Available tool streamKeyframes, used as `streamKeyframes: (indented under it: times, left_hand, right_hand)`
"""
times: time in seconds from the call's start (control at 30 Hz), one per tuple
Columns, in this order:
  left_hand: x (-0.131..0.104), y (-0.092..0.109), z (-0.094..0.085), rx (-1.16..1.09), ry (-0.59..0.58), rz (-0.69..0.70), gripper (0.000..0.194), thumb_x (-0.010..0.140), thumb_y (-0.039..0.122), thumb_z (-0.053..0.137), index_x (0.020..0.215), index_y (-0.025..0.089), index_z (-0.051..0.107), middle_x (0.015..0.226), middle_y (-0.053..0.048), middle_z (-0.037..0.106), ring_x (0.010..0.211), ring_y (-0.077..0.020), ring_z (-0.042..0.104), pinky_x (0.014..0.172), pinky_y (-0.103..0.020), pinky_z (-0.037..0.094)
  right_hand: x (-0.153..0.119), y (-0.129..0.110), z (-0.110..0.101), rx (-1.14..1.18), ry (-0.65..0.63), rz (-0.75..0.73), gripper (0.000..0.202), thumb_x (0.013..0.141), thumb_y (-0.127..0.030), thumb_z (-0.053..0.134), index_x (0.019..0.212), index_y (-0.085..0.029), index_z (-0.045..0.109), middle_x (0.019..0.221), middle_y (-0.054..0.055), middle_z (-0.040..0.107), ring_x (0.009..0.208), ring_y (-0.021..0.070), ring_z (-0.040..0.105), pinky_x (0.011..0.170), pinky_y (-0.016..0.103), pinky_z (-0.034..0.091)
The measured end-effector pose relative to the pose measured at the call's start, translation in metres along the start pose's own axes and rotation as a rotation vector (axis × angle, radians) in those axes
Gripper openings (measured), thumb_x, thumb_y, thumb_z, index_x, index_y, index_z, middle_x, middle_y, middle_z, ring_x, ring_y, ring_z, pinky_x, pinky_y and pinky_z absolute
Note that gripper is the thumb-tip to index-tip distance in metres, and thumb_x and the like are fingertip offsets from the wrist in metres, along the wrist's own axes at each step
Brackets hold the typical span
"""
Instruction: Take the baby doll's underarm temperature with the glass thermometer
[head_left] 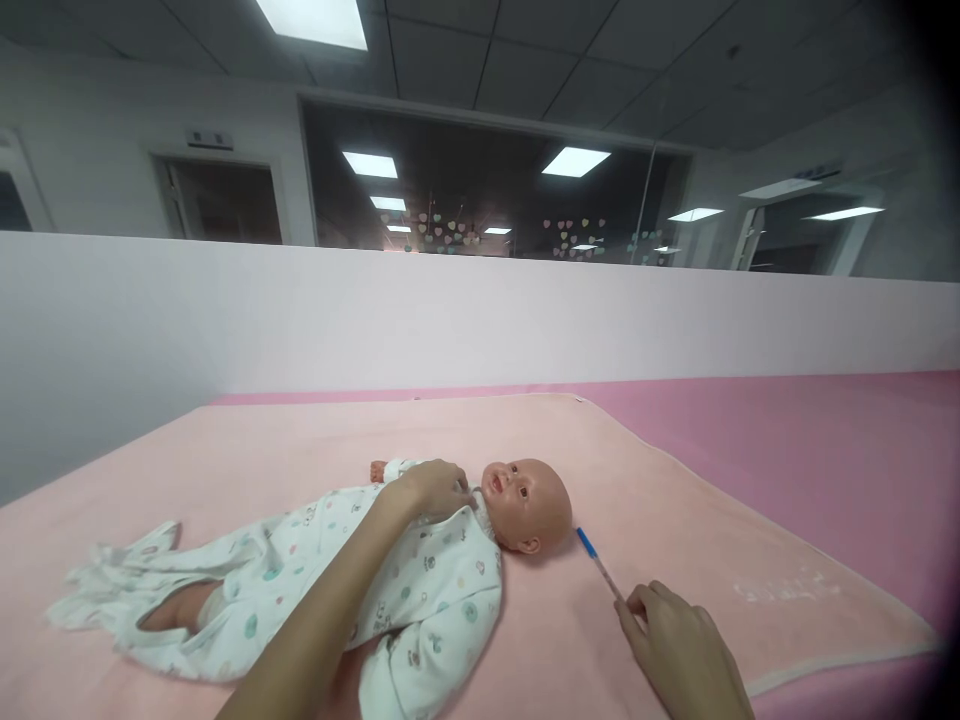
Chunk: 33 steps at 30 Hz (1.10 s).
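Observation:
A baby doll lies on its back with its bald head to the right. It wears a white romper with small printed figures, and a bare leg shows through an opening at the lower left. Across the doll's chest reaches my left hand, its fingers curled at the collar by the neck; the fingertips are partly hidden. Right of the doll's head, my right hand pinches a slim thermometer by its near end. The thermometer's blue end points toward the head, close to it.
Under the doll is a peach towel spread over a pink surface. A white low wall stands behind it. Beyond the wall are a large window and doorways.

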<state>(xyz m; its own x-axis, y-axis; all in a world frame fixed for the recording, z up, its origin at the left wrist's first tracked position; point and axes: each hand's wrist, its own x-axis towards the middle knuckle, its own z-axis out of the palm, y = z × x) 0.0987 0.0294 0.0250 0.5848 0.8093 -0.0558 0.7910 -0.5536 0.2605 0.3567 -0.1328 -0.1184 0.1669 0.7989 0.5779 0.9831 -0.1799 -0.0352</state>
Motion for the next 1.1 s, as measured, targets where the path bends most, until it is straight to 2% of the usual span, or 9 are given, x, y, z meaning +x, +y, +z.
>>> streamKeyframes:
  times: [0.07, 0.23, 0.4, 0.57, 0.63, 0.7, 0.87, 0.97, 1.1]
  left_hand:
    - [-0.002, -0.005, -0.002, -0.025, -0.019, 0.020, 0.037, 0.066, 0.047, 0.055, 0.091, 0.023, 0.067, 0.090, -0.009, 0.067, 0.077, -0.0257, 0.059, 0.060, -0.029, 0.040]
    - [-0.013, -0.008, -0.007, 0.018, -0.068, 0.119, 0.035, 0.063, 0.026, 0.053, 0.096, 0.026, 0.066, 0.094, -0.008, 0.066, 0.080, -0.0268, 0.058, 0.059, -0.029, 0.041]
    - [-0.016, -0.007, -0.009, 0.021, -0.027, 0.142, 0.030, 0.059, 0.017, 0.053, 0.084, 0.022, 0.068, 0.084, -0.009, 0.067, 0.069, -0.0227, 0.059, 0.053, -0.026, 0.039]
    - [-0.013, -0.013, -0.012, 0.080, 0.103, 0.169, 0.018, 0.060, 0.012, 0.048, 0.066, 0.018, 0.064, 0.064, -0.008, 0.062, 0.055, -0.0178, 0.053, 0.049, -0.025, 0.033]
    - [-0.013, -0.018, -0.014, 0.049, 0.173, 0.177, 0.018, 0.065, 0.014, 0.045, 0.063, 0.018, 0.062, 0.061, -0.006, 0.060, 0.052, -0.0162, 0.051, 0.050, -0.025, 0.031]
    - [-0.012, -0.024, -0.017, 0.012, 0.209, 0.177, 0.022, 0.071, 0.018, 0.041, 0.057, 0.017, 0.058, 0.055, -0.005, 0.056, 0.050, -0.0153, 0.048, 0.050, -0.025, 0.029]
    - [-0.007, -0.037, -0.026, -0.097, 0.274, 0.191, 0.031, 0.081, 0.031, 0.037, 0.059, 0.016, 0.055, 0.061, -0.006, 0.058, 0.054, -0.0154, 0.049, 0.052, -0.024, 0.029]
    - [-0.005, -0.037, -0.032, -0.145, 0.289, 0.173, 0.033, 0.082, 0.037, 0.038, 0.065, 0.016, 0.057, 0.066, -0.006, 0.060, 0.058, -0.0163, 0.052, 0.054, -0.024, 0.031]
    - [-0.008, -0.030, -0.037, -0.131, 0.282, 0.172, 0.034, 0.082, 0.039, 0.039, 0.063, 0.016, 0.057, 0.065, -0.006, 0.060, 0.055, -0.0155, 0.051, 0.052, -0.024, 0.030]
  right_hand:
    - [0.004, -0.003, -0.007, -0.044, -0.019, 0.022, 0.028, 0.078, -0.026, 0.044, 0.052, -0.022, 0.056, 0.056, 0.003, 0.059, 0.046, 0.0190, 0.055, 0.051, 0.031, 0.035]
    - [0.010, -0.011, -0.029, -0.089, -0.020, 0.115, 0.028, 0.076, -0.025, 0.045, 0.050, -0.022, 0.056, 0.054, 0.005, 0.060, 0.044, 0.0191, 0.053, 0.043, 0.027, 0.028]
    - [0.023, -0.016, -0.056, -0.048, 0.079, 0.192, 0.026, 0.077, -0.031, 0.044, 0.058, -0.023, 0.060, 0.060, 0.005, 0.062, 0.047, 0.0196, 0.052, 0.043, 0.027, 0.028]
    - [0.057, -0.035, -0.090, 0.062, 0.219, 0.231, 0.024, 0.078, -0.034, 0.046, 0.066, -0.022, 0.062, 0.068, 0.004, 0.064, 0.054, 0.0188, 0.053, 0.048, 0.028, 0.032]
    - [0.076, -0.049, -0.101, 0.153, 0.247, 0.150, 0.023, 0.080, -0.032, 0.046, 0.069, -0.021, 0.063, 0.067, 0.004, 0.065, 0.056, 0.0180, 0.054, 0.054, 0.028, 0.035]
    - [0.094, -0.064, -0.109, 0.260, 0.222, 0.023, 0.024, 0.081, -0.028, 0.045, 0.069, -0.020, 0.064, 0.067, 0.003, 0.066, 0.059, 0.0167, 0.056, 0.060, 0.029, 0.037]
    - [0.131, -0.093, -0.116, 0.457, 0.040, -0.231, 0.026, 0.080, -0.024, 0.049, 0.058, -0.023, 0.063, 0.060, -0.001, 0.065, 0.053, 0.0140, 0.055, 0.055, 0.026, 0.034]
    - [0.145, -0.105, -0.106, 0.456, -0.044, -0.340, 0.026, 0.079, -0.021, 0.052, 0.055, -0.023, 0.062, 0.054, -0.002, 0.063, 0.048, 0.0130, 0.051, 0.054, 0.026, 0.031]
    - [0.157, -0.125, -0.076, 0.340, -0.019, -0.426, 0.033, 0.079, -0.019, 0.052, 0.047, -0.021, 0.054, 0.047, 0.000, 0.056, 0.046, 0.0125, 0.045, 0.062, 0.030, 0.031]
